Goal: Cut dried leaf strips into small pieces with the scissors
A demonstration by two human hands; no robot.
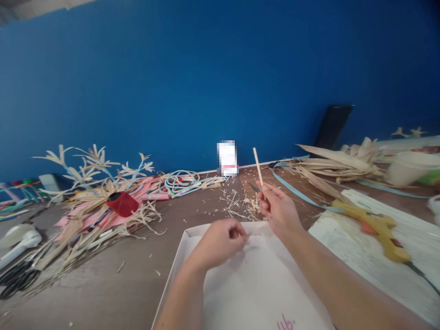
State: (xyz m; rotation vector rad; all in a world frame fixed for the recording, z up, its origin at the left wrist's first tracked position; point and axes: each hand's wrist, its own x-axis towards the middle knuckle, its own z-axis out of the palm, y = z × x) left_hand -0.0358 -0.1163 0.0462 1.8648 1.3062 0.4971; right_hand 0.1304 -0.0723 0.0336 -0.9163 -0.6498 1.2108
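My right hand (278, 208) pinches a thin wooden stick (257, 167), which points up and slightly left over the table. My left hand (222, 240) is curled into a loose fist above the far edge of a shallow white box lid (192, 256); what its fingers hold, if anything, is hidden. Pale shavings (240, 206) lie scattered on the brown table just beyond both hands.
A yellow glue gun (376, 229) rests on printed paper at the right. Dried leaves (337, 165) and a white cup (410, 167) sit at the far right. At the left lie straw flowers (92, 169), a red spool (122, 203), coiled cord (184, 181) and scissors (17, 279).
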